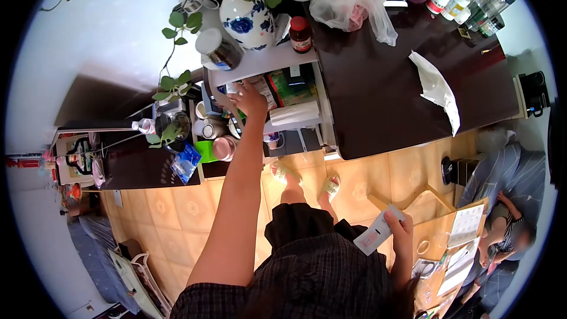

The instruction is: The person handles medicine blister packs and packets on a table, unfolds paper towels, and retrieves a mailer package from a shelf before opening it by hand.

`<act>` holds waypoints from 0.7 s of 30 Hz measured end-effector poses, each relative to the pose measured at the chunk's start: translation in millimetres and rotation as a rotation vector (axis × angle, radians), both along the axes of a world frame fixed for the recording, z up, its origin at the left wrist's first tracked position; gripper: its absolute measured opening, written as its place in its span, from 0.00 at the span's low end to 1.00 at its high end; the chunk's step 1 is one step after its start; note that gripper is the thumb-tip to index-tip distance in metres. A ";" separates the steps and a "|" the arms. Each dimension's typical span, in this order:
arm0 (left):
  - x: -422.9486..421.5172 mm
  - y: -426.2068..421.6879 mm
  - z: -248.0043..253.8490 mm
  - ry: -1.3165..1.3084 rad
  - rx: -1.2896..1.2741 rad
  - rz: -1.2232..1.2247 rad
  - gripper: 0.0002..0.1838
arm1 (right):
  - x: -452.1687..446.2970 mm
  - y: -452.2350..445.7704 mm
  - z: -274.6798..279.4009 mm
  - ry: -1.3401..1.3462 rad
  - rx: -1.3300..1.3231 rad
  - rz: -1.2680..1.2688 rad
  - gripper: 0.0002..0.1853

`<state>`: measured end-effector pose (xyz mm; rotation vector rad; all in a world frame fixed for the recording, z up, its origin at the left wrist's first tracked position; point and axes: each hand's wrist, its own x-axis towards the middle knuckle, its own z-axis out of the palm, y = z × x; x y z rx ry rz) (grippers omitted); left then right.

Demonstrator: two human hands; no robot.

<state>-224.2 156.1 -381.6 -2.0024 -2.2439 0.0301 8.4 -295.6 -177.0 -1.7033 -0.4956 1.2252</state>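
Note:
My left hand [250, 101] reaches into an open drawer [293, 125] of the dark cabinet. Its fingers are apart over the drawer's left part, and I see nothing gripped in them. Beside it in the drawer lie a green printed packet [292, 88], a dark box [297, 74] and white paper [294, 113]. Low at my right side, my right hand [401, 229] is closed on the end of a white flat packet [373, 233] with a pink patch. The small print on it is too blurred to read.
Above the drawer stand a blue-and-white vase [245, 19], a red-capped jar [300, 34] and a lidded jar [217, 50]. Plastic bags [354, 3] and torn white paper [436, 90] lie on the dark top. A person [507, 233] sits near the wooden table [430, 230].

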 end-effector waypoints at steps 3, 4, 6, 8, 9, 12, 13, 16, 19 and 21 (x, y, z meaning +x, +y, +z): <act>-15.6 23.1 -14.9 -0.047 -0.007 -0.051 0.36 | 0.4 3.0 -1.4 -0.015 -0.007 0.009 0.14; -23.0 27.3 -18.0 -0.047 0.080 -0.105 0.36 | -0.1 3.7 -1.1 -0.007 -0.011 0.008 0.14; -14.3 15.8 2.8 -0.235 0.042 -0.028 0.37 | -0.2 9.3 -0.7 0.007 -0.013 0.014 0.14; -0.4 4.7 30.5 -0.310 0.011 0.043 0.40 | -1.1 15.0 -1.4 0.005 -0.018 0.042 0.15; -0.1 1.9 26.2 -0.292 0.045 0.029 0.41 | -2.2 17.5 -1.3 0.005 -0.019 0.056 0.15; 5.3 -10.3 23.1 -0.237 0.091 -0.015 0.44 | -5.9 25.4 2.7 0.011 -0.008 0.092 0.15; 9.8 -20.0 30.6 -0.218 0.066 -0.030 0.46 | -6.6 27.8 3.8 0.011 -0.003 0.102 0.15; 11.4 -50.8 35.0 -0.214 0.083 -0.050 0.49 | -6.8 30.5 5.3 0.013 0.015 0.135 0.15; 9.3 -72.2 35.9 -0.276 0.129 -0.093 0.45 | -5.9 32.3 3.8 0.007 0.021 0.156 0.14; 4.7 -75.8 29.0 -0.320 0.160 -0.188 0.40 | -7.2 34.4 4.9 -0.013 -0.001 0.158 0.15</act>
